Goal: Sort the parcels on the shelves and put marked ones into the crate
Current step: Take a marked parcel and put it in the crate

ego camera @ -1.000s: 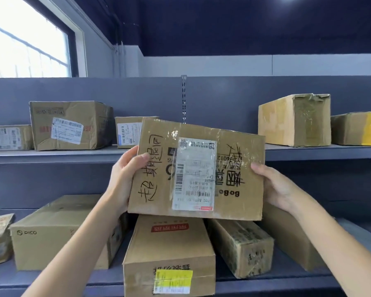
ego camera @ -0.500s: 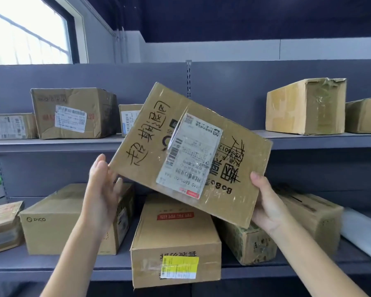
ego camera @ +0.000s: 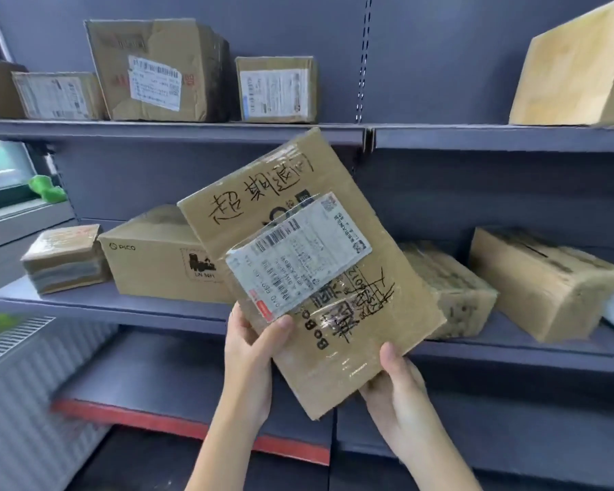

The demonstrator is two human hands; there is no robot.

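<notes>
holding marked parcel (ego camera: 298,264) off shelf (ego camera: 156,306): left hand (ego camera: 250,352) and right hand (ego camera: 392,380) fingers gripping its lower edge; crate unseen, other parcels unsorted.

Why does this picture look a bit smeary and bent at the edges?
Head view: motion blur smears the radiator at lower left; the wide lens bows the shelf edges; packing tape glares on the held parcel, though its handwriting stays readable.
</notes>
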